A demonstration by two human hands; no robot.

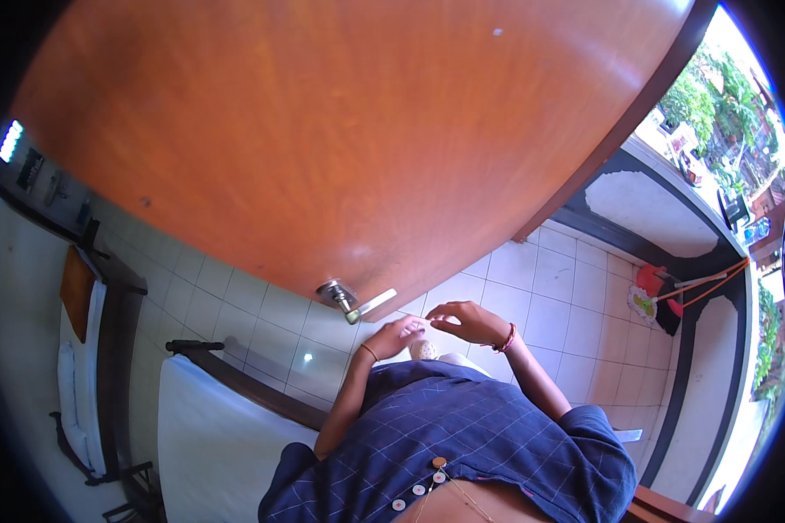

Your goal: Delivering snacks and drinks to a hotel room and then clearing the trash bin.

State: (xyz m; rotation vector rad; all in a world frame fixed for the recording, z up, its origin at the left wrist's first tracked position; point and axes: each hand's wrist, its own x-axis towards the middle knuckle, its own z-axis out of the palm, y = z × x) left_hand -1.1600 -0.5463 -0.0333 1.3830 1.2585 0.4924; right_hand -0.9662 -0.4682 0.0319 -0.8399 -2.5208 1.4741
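My left hand (399, 334) has its fingers bent inward, just below a door handle (338, 298). Beside it my right hand (469, 322) curls, thumb and fingertips drawn close together and pointing at the left hand. Only a small gap separates the two sets of fingertips. Anything pinched in them is too small to make out. The metal handle, with a pale lever, sits on a large brown wooden door (366, 148) that stands in front of me. Under my hands shows a beige speckled thing (423, 349), partly hidden, whose kind I cannot tell.
White floor tiles (541, 305) spread around me. Left stands a white-topped piece of furniture (209, 436) with a dark wooden edge. At right, a low grey and white wall (645, 205) borders greenery; a red dustpan-like thing (650, 279) and sticks lean in its corner.
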